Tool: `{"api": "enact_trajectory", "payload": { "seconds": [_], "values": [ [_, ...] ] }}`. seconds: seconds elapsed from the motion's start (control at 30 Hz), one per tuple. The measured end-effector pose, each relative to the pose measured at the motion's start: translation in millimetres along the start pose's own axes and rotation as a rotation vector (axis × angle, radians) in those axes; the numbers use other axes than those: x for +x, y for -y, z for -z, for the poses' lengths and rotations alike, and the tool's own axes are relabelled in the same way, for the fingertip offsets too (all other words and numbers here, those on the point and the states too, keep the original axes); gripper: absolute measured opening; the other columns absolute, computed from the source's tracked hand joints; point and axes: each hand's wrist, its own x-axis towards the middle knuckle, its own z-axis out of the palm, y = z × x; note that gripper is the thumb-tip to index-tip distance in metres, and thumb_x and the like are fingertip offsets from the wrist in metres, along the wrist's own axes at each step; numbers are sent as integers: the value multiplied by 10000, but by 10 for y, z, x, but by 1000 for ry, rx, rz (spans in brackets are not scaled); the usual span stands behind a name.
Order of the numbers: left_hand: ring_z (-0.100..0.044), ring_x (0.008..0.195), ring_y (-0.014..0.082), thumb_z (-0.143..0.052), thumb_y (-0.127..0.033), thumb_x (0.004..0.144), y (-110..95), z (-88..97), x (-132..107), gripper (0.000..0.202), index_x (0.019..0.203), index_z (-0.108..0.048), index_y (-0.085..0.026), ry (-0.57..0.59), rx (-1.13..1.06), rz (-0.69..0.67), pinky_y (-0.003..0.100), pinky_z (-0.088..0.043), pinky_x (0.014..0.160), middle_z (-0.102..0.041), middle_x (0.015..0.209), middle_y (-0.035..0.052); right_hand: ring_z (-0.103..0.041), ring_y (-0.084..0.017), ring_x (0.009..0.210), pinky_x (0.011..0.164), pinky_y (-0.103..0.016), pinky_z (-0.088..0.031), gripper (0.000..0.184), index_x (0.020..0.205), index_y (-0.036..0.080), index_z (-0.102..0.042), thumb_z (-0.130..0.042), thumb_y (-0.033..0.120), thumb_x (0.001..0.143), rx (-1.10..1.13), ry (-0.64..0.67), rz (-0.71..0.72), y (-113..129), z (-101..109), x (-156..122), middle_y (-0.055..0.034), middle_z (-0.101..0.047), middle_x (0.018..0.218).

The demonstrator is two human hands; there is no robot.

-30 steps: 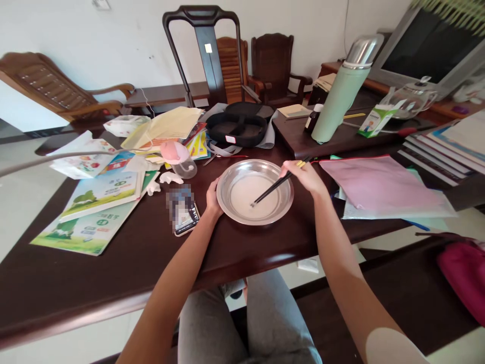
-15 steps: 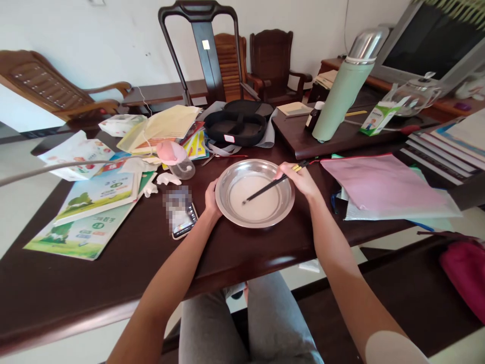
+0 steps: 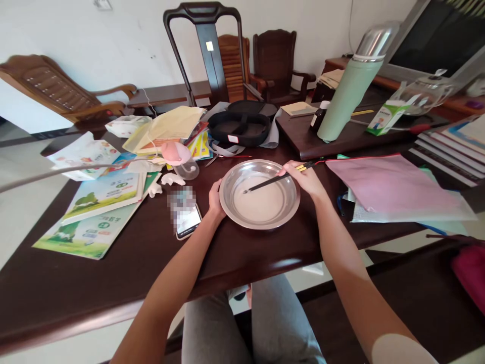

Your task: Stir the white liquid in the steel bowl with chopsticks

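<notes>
Closed on the chopsticks (image 3: 267, 183), my right hand (image 3: 305, 179) slants their tips into the pale liquid (image 3: 261, 203); my left hand (image 3: 216, 200) holds the metal bowl (image 3: 261, 224) by its left edge on the table (image 3: 106, 288). I should stir low, bowl braced.

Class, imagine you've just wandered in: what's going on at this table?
Someone's left-hand grip steadies the side of a metal bowl on the dark table. Their right-hand grip holds black chopsticks slanting into the bowl, tips at the pale liquid; whether they dip in is hard to tell. A phone lies beside the left forearm.
</notes>
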Motion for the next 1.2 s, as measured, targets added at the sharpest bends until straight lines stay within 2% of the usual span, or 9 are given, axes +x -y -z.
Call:
{"api": "enact_trajectory", "payload": {
  "seconds": [0.13,0.3,0.37,0.57,0.77,0.97,1.07,1.13,1.2],
  "values": [
    [-670,645,197,-704,-286,800,6,2,12,193,646,-628,-197,0,-3,14,321,-560,749,-656,607,-13,-703,-224,737,824,-366,-538,537,585,245,-716,-642,693,873,31,-190,24,-26,113,-19,-29,-715,652],
    [-700,697,218,-735,-303,777,-2,2,2,189,657,-631,-200,3,-2,17,321,-568,762,-682,638,1,-713,-227,745,796,-361,-546,528,621,239,-741,-653,701,860,41,30,-6,8,32,-37,-41,-744,698],
    [-699,693,215,-731,-308,782,-4,12,6,179,675,-635,-201,7,6,20,322,-570,763,-692,650,1,-727,-232,797,826,-359,-547,500,687,239,-770,-670,702,847,14,56,-7,20,-10,-20,-44,-771,764],
    [-691,690,211,-703,-307,808,6,31,34,182,683,-631,-196,15,8,11,339,-571,775,-680,633,-7,-698,-222,712,806,-364,-535,528,585,247,-711,-656,691,866,30,-191,20,-8,130,-36,-22,-707,629],
    [-675,661,190,-684,-283,825,1,30,31,179,675,-649,-191,22,11,12,313,-563,766,-673,638,-4,-724,-228,800,828,-356,-543,484,683,243,-771,-675,685,855,19,66,-9,23,39,-37,-37,-769,765],
    [-689,687,200,-679,-280,824,-8,12,16,179,670,-647,-195,3,13,13,319,-571,771,-674,632,-5,-697,-214,723,815,-353,-529,503,610,244,-727,-665,668,873,26,-177,24,-3,148,-39,-20,-715,654],
    [-708,728,226,-719,-284,796,-12,-4,6,195,646,-624,-203,2,20,-5,328,-576,776,-661,613,-7,-691,-210,694,768,-348,-528,520,583,238,-709,-660,662,879,80,-79,16,16,134,-58,-23,-702,640],
    [-718,758,240,-721,-283,794,-16,-12,-1,205,637,-613,-206,6,25,-12,333,-579,780,-658,609,-5,-710,-217,739,792,-348,-534,503,624,236,-734,-672,672,865,63,28,-4,35,77,-51,-29,-725,685],
    [-722,766,240,-719,-287,797,-19,-15,-5,196,649,-621,-205,7,30,-5,334,-580,788,-666,621,-5,-723,-226,793,829,-354,-539,488,684,239,-763,-678,691,848,13,49,-15,40,40,-35,-33,-754,744]
  ]
}}
